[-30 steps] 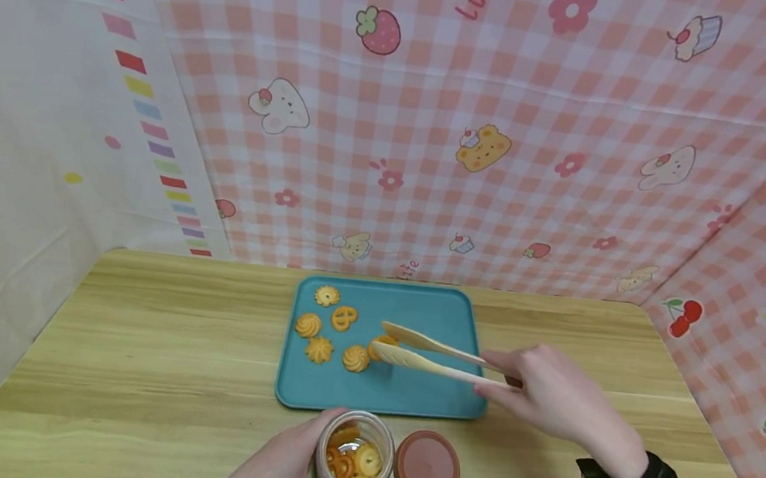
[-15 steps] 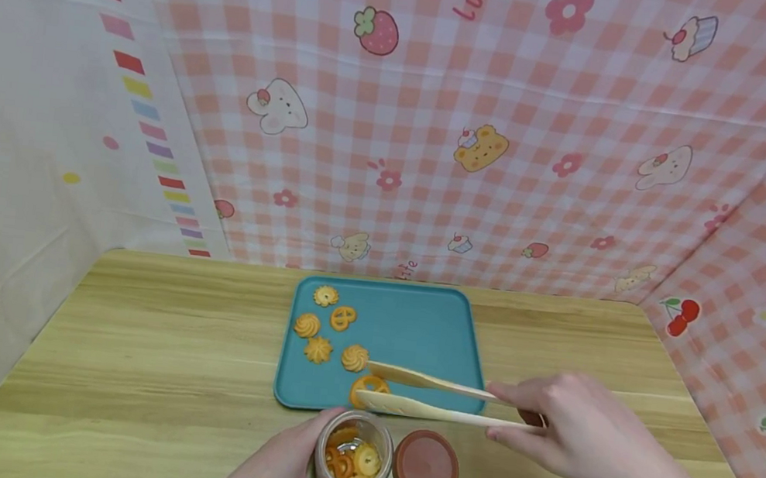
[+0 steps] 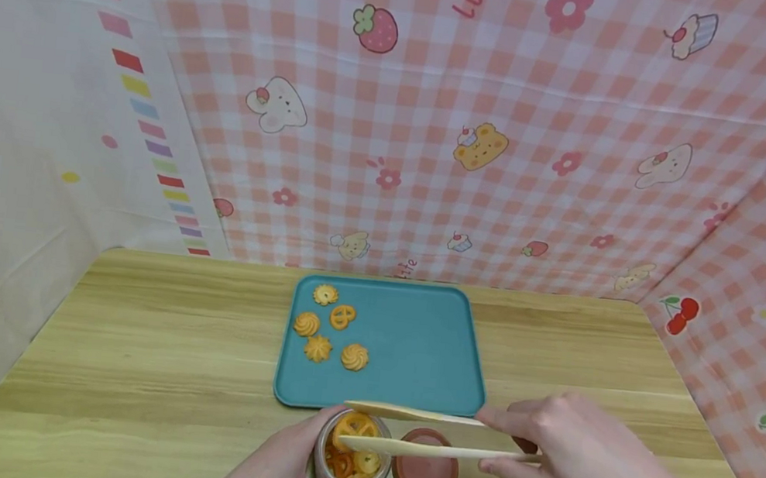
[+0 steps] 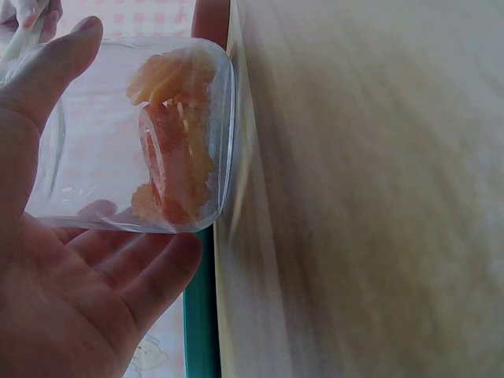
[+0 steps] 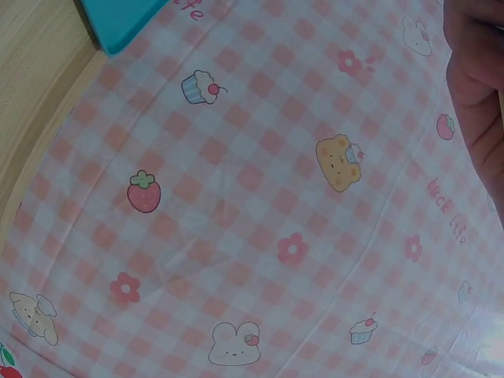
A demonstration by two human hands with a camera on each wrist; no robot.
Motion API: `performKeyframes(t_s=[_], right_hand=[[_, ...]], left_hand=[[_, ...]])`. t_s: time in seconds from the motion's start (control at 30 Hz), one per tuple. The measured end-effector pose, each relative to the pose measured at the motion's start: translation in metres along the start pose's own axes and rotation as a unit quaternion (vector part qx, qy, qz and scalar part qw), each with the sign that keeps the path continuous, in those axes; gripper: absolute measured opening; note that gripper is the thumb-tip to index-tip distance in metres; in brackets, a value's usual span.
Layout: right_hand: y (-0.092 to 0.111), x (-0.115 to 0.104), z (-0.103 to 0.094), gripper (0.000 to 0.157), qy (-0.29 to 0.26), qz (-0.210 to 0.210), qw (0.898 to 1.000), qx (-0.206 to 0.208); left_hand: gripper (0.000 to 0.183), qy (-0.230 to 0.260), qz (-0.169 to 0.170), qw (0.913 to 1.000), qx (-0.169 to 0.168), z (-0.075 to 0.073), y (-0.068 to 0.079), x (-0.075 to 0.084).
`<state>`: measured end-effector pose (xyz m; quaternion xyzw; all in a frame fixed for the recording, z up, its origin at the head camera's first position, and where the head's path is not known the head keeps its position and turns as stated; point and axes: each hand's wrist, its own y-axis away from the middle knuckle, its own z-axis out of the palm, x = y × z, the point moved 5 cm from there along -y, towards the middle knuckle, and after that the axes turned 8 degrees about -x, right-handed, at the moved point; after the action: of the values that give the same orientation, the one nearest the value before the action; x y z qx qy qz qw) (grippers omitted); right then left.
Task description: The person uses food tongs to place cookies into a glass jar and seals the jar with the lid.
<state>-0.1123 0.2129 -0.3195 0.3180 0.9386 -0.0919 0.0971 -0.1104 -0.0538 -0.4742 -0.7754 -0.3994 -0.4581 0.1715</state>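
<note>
My left hand (image 3: 282,462) holds a clear jar (image 4: 94,142) upright on the table, thumb and fingers around its sides. Several cookies (image 4: 173,157) lie at the jar's bottom. With thumb and fingers my right hand (image 3: 567,453) grips pale wooden tongs (image 3: 431,450). Between the tong tips, at the jar's mouth, is a pretzel-shaped cookie (image 3: 355,425), partly covered by the near arm. Behind the jar, a blue tray (image 3: 415,336) bears several cookies, among them a swirl cookie (image 3: 354,357) and a small pretzel (image 3: 342,316). In the right wrist view only part of the right hand (image 5: 476,94) shows.
A reddish-brown round lid (image 3: 424,477) lies on the table just right of the jar, partly under the tongs. The wooden table (image 3: 169,341) reaches back to a pink checked cloth (image 3: 393,139). More cloth hangs at both sides.
My right hand has brought the tongs with the pretzel-shaped cookie from the tray toward me, to the jar's mouth. The left hand and jar have stayed in place.
</note>
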Motion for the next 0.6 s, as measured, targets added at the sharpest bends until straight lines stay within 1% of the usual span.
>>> performKeyframes(t_s=[0.1, 0.23, 0.47, 0.6], right_hand=[[0.0002, -0.0014, 0.002, 0.033, 0.0, 0.004, 1.0, -0.008], [0.0007, -0.0025, 0.0032, 0.033, 0.003, 0.009, 1.0, -0.014], [0.0008, -0.0027, 0.0045, 0.035, 0.006, 0.019, 0.999, -0.027], [0.0006, -0.0027, 0.0054, 0.039, 0.012, 0.023, 0.999, -0.028]], left_hand=[[0.089, 0.011, -0.008, 0.9999, -0.007, -0.0002, -0.0001, -0.0003], [0.084, 0.014, -0.01, 0.9998, -0.011, -0.0003, -0.0002, -0.0001], [0.083, 0.019, -0.02, 0.9995, -0.016, 0.0, 0.0002, -0.0003], [0.088, 0.016, -0.007, 0.9998, -0.013, -0.0002, -0.0005, 0.0006]])
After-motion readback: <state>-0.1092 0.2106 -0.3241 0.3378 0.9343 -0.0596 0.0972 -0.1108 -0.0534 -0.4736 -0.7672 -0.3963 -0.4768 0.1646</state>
